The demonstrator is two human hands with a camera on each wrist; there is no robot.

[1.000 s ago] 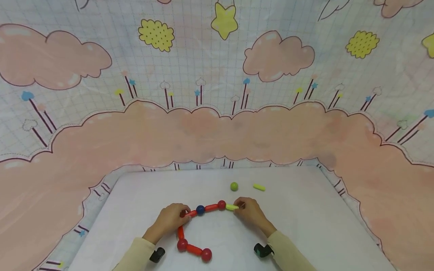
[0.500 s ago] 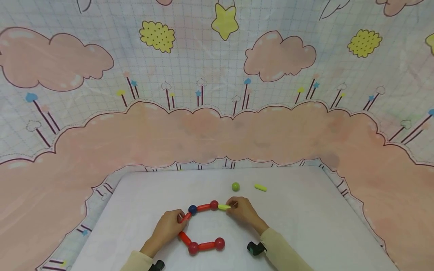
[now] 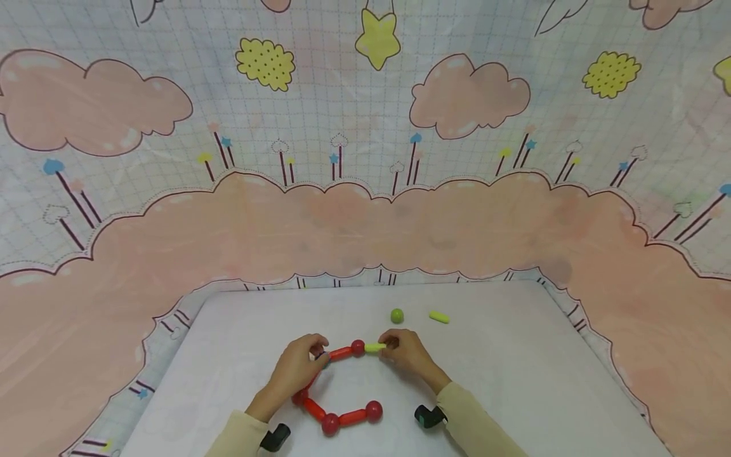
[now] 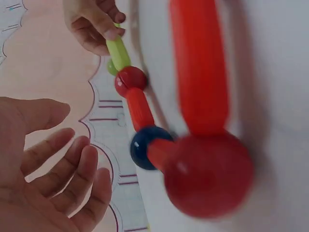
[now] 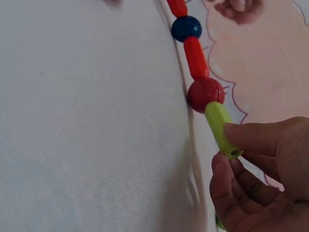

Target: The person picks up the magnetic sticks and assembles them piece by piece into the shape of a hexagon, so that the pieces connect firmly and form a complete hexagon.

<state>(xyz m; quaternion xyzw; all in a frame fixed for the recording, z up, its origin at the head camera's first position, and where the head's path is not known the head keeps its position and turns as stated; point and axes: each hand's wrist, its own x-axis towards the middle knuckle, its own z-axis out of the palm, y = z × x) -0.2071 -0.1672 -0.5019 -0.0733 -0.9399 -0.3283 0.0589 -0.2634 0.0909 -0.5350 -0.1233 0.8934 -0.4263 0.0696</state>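
Note:
A chain of balls and rods curves over the table in a C. My right hand [image 3: 407, 353] pinches the yellow-green rod [image 5: 219, 125] at one end, thumb on its side. This rod joins a red ball [image 3: 358, 347], then a red rod [image 4: 140, 108] and a blue ball [image 4: 141, 149]. My left hand [image 3: 294, 368] overlaps the blue ball in the head view. In the left wrist view its fingers [image 4: 72, 169] are spread and loosely bent, apart from the chain. More red rods and balls lead round to an end ball [image 3: 374, 411].
Beyond the right hand, a loose green ball [image 3: 396, 315] and a loose yellow-green rod [image 3: 439, 317] lie on the white table [image 3: 514, 368]. A cloth printed with clouds [image 3: 468, 95] hangs behind and around the table.
My left hand has let go of the chain's left part and moved up toward the blue ball. The chain's lower end has swung right. My right hand has shifted slightly left, still pinching the rod.

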